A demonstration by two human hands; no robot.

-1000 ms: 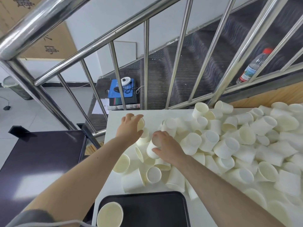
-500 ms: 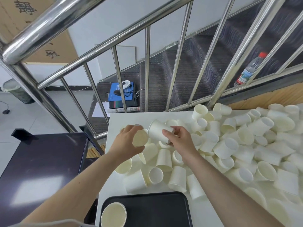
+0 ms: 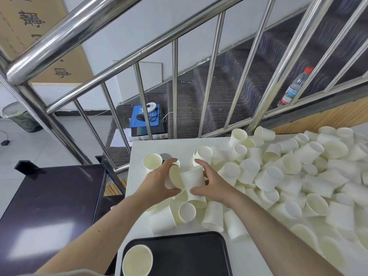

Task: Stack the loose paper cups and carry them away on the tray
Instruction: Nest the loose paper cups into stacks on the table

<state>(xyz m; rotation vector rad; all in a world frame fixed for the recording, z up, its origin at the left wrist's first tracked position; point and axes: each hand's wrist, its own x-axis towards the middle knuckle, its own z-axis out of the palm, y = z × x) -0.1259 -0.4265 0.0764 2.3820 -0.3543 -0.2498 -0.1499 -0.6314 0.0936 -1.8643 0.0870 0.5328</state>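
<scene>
My left hand [image 3: 159, 183] grips a white paper cup [image 3: 175, 177] with its mouth turned to the right. My right hand [image 3: 211, 184] holds a second white cup [image 3: 193, 179] and its base meets the mouth of the left one. Both cups hover above the near left part of the pile of loose cups [image 3: 278, 172] on the white table [image 3: 137, 148]. A black tray [image 3: 189, 253] lies at the table's near edge, with one upright cup [image 3: 137, 260] on its left corner.
A steel stair railing [image 3: 175, 92] runs just behind the table. One upright cup [image 3: 152, 163] stands alone at the table's left. A dark table [image 3: 49, 206] sits lower on the left. A water bottle [image 3: 294, 87] lies on the stairs beyond.
Each hand picked a cup out of the pile and lifted it. The two cups have come together, the right one's base now at the left one's mouth.
</scene>
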